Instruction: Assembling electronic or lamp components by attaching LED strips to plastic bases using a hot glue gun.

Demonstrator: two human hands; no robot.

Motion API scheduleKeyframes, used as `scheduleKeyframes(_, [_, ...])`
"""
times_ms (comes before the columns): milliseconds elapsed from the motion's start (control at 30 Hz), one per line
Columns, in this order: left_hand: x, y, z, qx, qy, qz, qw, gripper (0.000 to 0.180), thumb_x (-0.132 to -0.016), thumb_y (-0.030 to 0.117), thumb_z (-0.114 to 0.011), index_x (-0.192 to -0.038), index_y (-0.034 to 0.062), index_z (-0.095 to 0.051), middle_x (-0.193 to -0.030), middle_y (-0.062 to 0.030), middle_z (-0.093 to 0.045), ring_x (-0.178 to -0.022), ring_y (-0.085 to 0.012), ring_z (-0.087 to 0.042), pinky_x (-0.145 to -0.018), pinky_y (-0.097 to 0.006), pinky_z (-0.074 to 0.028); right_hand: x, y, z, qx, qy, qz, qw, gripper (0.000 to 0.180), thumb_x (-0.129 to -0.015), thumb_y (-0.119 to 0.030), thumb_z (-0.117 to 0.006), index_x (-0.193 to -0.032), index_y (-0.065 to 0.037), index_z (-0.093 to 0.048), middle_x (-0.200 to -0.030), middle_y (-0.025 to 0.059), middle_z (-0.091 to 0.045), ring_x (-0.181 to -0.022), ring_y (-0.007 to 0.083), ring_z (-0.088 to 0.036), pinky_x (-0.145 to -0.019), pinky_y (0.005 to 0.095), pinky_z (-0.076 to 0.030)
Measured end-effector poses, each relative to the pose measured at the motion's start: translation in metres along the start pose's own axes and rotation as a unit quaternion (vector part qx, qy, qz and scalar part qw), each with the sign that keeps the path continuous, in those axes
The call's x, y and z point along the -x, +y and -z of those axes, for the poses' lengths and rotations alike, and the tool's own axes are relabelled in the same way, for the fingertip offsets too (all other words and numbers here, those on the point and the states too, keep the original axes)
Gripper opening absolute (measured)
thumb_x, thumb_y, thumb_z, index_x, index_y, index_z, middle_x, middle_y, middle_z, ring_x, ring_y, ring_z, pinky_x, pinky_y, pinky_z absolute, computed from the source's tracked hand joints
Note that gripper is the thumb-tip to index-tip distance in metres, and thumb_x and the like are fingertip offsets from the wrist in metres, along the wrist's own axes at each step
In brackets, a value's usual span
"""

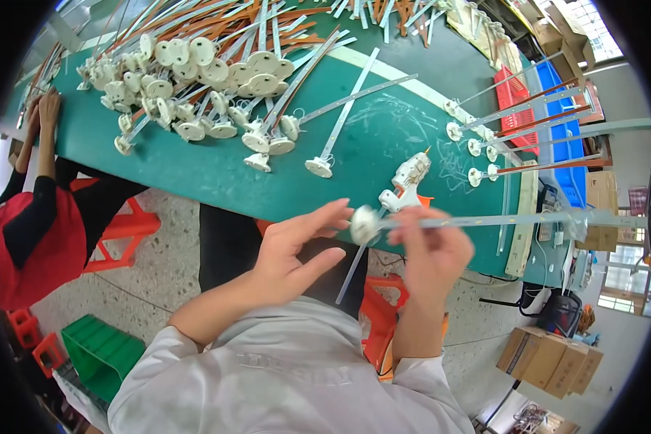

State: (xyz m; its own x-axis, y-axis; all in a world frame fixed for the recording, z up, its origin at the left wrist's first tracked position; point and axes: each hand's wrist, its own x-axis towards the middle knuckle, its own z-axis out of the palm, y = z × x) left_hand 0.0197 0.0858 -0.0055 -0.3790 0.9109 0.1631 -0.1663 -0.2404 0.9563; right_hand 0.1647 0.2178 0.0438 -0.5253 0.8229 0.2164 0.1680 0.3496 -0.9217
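My right hand [435, 252] is closed round a long pale LED strip [513, 219], near its end with a round white base [364, 225]. The strip points off to the right, and the base is blurred by motion. Just left of the base is my left hand [289, 249], open, thumb and fingers apart, with its fingertips close to the disc. Behind the strip, at the table's near edge, lies a white glue gun [412, 172]. A clear glue stick [350, 276] sticks out of its back. One strip with a white base [319, 167] lies beyond my left hand.
A heap of white-based strips [188, 79] covers the green table [217, 177] at the far left. Several more strips [493, 150] lie in a row at the right, by a red basket [515, 108] and a blue crate [563, 137]. Another person's hands [47, 108] rest at the far left.
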Motion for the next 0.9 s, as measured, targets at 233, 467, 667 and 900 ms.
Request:
scheduleKeyframes(233, [0.003, -0.002, 0.026, -0.107, 0.029, 0.023, 0.994, 0.033, -0.085, -0.001, -0.058, -0.117, -0.0031, -0.056, -0.11, -0.0139, -0.062, -0.086, -0.0134, -0.057, -0.074, -0.026, -0.048, -0.096, 0.073, 0.063, 0.161, 0.247, 0.009, 0.955, 0.017, -0.087, -0.01, -0.065, -0.093, 0.005, -0.066, -0.076, 0.0097, -0.069, -0.062, 0.0111, -0.064, -0.056, 0.0233, -0.05])
scheduleKeyframes(467, [0.017, -0.006, 0.034, -0.067, 0.087, 0.011, 0.994, 0.009, -0.08, -0.003, -0.063, -0.088, -0.0008, -0.066, -0.078, -0.0062, -0.063, -0.064, -0.0074, -0.052, -0.058, -0.02, -0.041, -0.116, 0.111, 0.072, 0.349, 0.22, 0.028, 0.911, 0.019, -0.084, -0.016, -0.068, -0.091, 0.002, -0.069, -0.069, 0.0102, -0.069, -0.06, 0.0141, -0.067, -0.057, 0.0254, -0.053])
scheduleKeyframes(667, [0.021, 0.0, 0.046, -0.164, 0.087, -0.027, 0.982, 0.012, -0.081, -0.002, -0.063, -0.071, 0.0007, -0.057, -0.066, -0.0054, -0.057, -0.056, -0.0098, -0.047, -0.052, -0.023, -0.035, -0.11, 0.102, 0.067, 0.32, 0.222, -0.003, 0.921, 0.03, -0.079, -0.017, -0.074, -0.097, 0.006, -0.067, -0.082, 0.0135, -0.07, -0.069, 0.014, -0.068, -0.057, 0.0256, -0.053])
scheduleKeyframes(900, [0.021, 0.001, 0.046, -0.286, 0.119, -0.075, 0.948, 0.04, -0.08, -0.005, -0.063, -0.058, 0.0036, -0.031, -0.054, -0.0052, -0.037, -0.047, -0.0135, -0.033, -0.045, -0.029, -0.023, -0.084, 0.072, 0.079, 0.327, 0.259, -0.022, 0.909, 0.046, -0.076, -0.019, -0.077, -0.108, 0.01, -0.061, -0.093, 0.0167, -0.069, -0.077, 0.0162, -0.068, -0.059, 0.0272, -0.057])
